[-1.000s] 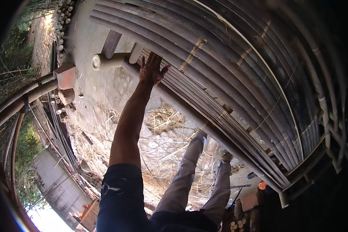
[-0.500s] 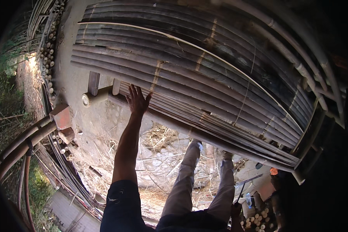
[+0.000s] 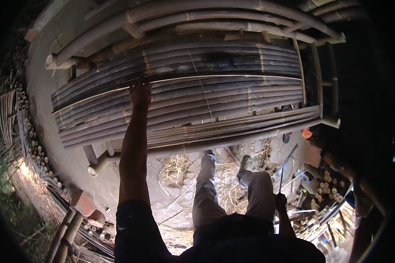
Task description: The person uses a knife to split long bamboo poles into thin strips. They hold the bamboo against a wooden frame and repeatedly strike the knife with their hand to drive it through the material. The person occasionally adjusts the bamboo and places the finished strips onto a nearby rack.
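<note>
The left hand (image 3: 140, 94) reaches out with the arm straight and rests flat, fingers spread, on the stacked bamboo strips (image 3: 215, 101) ahead. Low at the right, the right hand (image 3: 280, 202) is closed around a thin blade (image 3: 285, 168) beside the knee.

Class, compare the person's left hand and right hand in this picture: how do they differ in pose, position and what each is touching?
The left hand is stretched far forward on a straight arm, while the right hand stays low beside the knee. The left hand lies on the stack of split bamboo slats; the right hand is closed round a thin dark blade-like tool. The left hand looks open, the right hand fisted. Both are bare.
</note>
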### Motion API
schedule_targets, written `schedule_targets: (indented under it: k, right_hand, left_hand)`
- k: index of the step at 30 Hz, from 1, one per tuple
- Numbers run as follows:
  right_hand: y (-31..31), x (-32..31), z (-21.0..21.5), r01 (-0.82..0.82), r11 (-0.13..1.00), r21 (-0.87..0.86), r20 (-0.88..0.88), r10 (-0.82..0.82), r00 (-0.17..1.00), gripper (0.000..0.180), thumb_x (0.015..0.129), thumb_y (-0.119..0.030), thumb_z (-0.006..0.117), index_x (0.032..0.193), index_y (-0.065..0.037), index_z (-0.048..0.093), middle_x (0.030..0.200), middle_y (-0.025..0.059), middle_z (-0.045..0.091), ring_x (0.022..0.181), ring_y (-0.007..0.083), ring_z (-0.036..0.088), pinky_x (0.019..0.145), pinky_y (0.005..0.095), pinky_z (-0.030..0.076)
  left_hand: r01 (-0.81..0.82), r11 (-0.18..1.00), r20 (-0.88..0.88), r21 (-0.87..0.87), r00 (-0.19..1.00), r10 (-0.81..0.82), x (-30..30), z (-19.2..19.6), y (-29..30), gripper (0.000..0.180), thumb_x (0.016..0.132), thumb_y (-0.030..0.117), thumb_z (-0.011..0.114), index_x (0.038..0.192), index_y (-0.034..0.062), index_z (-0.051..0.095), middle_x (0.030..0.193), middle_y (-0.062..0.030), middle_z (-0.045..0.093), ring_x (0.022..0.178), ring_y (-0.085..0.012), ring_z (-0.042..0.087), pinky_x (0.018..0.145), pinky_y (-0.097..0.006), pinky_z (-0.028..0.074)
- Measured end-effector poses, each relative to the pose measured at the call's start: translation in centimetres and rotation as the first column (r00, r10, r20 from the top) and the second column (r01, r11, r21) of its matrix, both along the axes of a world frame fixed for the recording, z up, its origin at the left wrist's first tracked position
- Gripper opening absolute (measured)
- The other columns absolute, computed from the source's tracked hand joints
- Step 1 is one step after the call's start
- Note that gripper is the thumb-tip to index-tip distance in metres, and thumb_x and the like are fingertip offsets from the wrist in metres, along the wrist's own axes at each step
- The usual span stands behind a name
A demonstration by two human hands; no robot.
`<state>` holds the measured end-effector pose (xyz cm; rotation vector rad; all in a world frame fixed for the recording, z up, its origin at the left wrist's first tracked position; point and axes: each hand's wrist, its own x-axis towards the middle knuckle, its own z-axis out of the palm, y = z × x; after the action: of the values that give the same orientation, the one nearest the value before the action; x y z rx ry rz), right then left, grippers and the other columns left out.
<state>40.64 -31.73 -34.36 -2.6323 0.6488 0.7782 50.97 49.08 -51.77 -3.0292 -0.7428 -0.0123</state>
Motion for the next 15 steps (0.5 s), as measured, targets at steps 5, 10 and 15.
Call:
schedule_targets:
  k: [5, 10, 15]
  right_hand:
    - [2.4, -4.1, 0.7, 0.089, 0.991, -0.104, -0.226, -0.11, 0.968, 0.05, 0.092, -0.049, 0.061, 0.094, 0.001, 0.066, 0.084, 0.0219, 0.069, 0.083, 0.0355, 0.068, 0.07, 0.0454, 0.049]
    - [1.3, -9.0, 0.0, -0.01, 1.0, -0.02, -0.379, 0.002, 0.925, 0.051, 0.086, -0.049, 0.065, 0.097, 0.001, 0.063, 0.091, 0.0251, 0.068, 0.092, 0.0392, 0.067, 0.077, 0.0494, 0.051]
    - [0.9, -11.6, -1.7, -0.142, 0.989, -0.051, -0.359, 0.114, 0.926, 0.051, 0.083, -0.046, 0.068, 0.103, 0.001, 0.062, 0.097, 0.0273, 0.068, 0.096, 0.0443, 0.066, 0.082, 0.0512, 0.053]
  left_hand:
    - [0.152, 0.986, -0.191, 0.076, 0.972, -0.135, -0.4, 1.6, -0.1, 0.021, 0.09, 0.025, 0.061, 0.107, 0.0141, 0.066, 0.107, -0.0089, 0.066, 0.106, -0.0274, 0.06, 0.086, -0.048, 0.046]
    - [0.336, 0.942, -0.279, -0.025, 0.902, -0.329, -4.5, 9.1, -6.6, 0.022, 0.088, 0.029, 0.065, 0.102, 0.0127, 0.065, 0.096, -0.0107, 0.065, 0.097, -0.0299, 0.061, 0.081, -0.049, 0.045]
    - [0.196, 0.797, -0.289, -0.571, 0.861, -0.419, -13.4, 16.9, -17.3, 0.022, 0.093, 0.019, 0.06, 0.112, 0.0081, 0.056, 0.084, -0.0128, 0.066, 0.07, -0.0294, 0.066, 0.055, -0.044, 0.054]
